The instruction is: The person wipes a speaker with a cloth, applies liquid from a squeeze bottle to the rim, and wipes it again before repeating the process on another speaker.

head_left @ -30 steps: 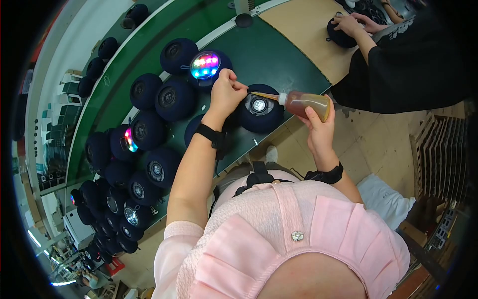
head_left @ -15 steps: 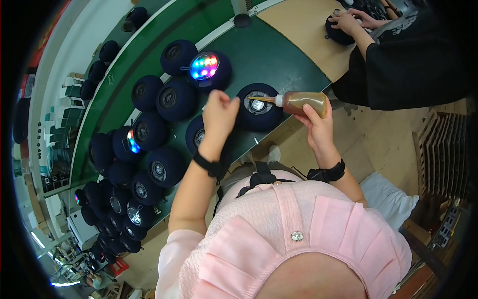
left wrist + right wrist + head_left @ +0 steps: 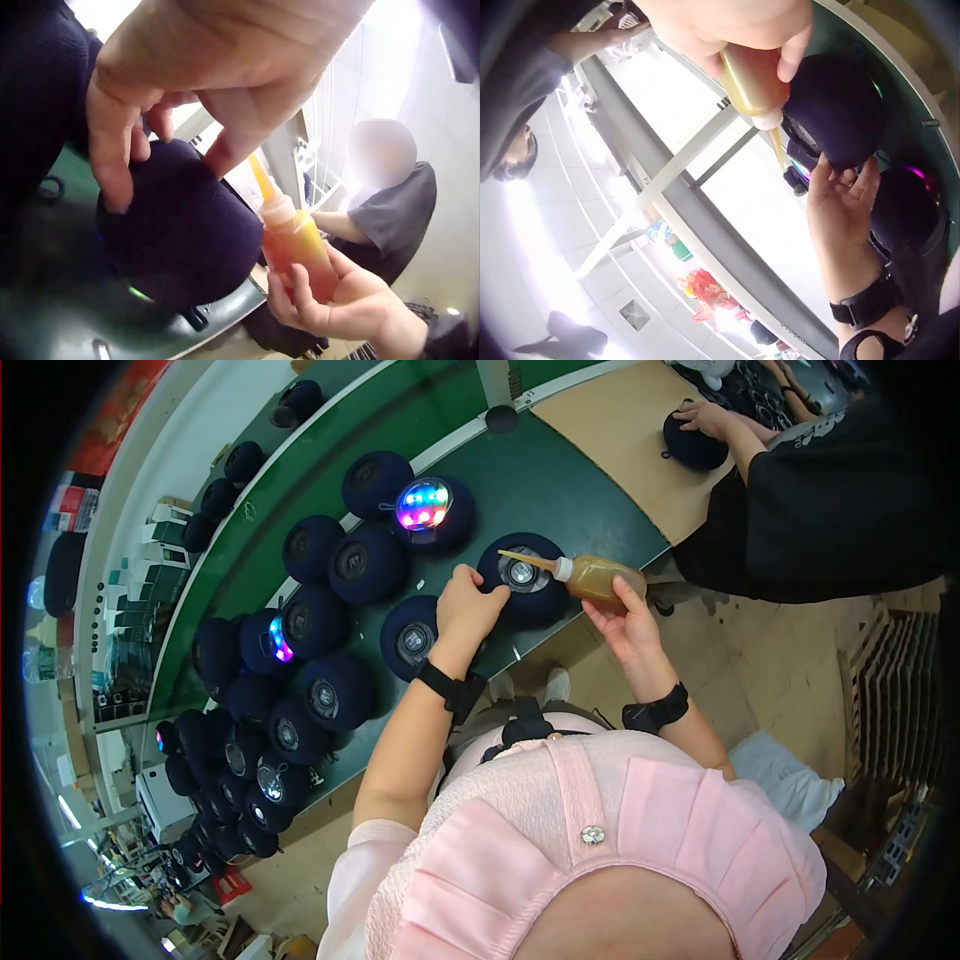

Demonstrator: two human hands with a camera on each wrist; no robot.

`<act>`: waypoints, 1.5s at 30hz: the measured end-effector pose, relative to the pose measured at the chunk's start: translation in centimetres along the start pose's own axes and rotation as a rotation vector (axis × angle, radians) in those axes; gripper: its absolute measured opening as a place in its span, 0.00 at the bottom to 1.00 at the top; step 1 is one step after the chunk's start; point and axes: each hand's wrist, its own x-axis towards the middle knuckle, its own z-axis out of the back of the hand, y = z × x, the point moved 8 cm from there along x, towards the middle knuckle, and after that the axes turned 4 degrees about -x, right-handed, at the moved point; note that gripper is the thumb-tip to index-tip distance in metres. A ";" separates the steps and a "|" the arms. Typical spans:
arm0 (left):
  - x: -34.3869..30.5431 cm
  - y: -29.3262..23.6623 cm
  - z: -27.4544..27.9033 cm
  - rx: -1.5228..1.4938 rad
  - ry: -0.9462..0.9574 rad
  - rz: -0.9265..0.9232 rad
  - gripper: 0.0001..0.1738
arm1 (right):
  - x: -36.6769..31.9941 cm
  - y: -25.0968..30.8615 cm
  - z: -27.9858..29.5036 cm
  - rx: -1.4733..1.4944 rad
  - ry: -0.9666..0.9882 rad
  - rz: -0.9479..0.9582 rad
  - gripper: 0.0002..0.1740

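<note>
My right hand point(image 3: 630, 628) grips a soft squeeze bottle point(image 3: 603, 578) of amber liquid, its fingers wrapped around the body. The bottle's narrow nozzle point(image 3: 527, 559) points left, above the face of a round navy fabric speaker point(image 3: 540, 606) with a silver centre. On that speaker's near left side is my left hand point(image 3: 470, 610); in the left wrist view its thumb and fingers are spread around the dark fabric body point(image 3: 180, 225). The right wrist view shows the left hand point(image 3: 844, 199) with thumb and curled fingers at the speaker's edge. Another speaker point(image 3: 408, 637) stands just left of the left hand.
Several more navy speakers point(image 3: 370, 563) crowd the green table point(image 3: 520, 460) to the left, one with a lit colourful panel point(image 3: 422, 506). A cardboard sheet point(image 3: 600, 430) covers the far right end, where another person point(image 3: 810, 500) handles a speaker.
The left hand drew back from the nozzle tip, its pinched fingers parting, and now holds the speaker's left side. The bottle stays over the speaker, its nozzle tip raised slightly.
</note>
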 end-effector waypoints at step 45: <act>2.2 0.1 2.0 -0.389 -0.097 -0.198 0.20 | -3.9 3.8 -4.9 -0.638 0.066 0.682 0.41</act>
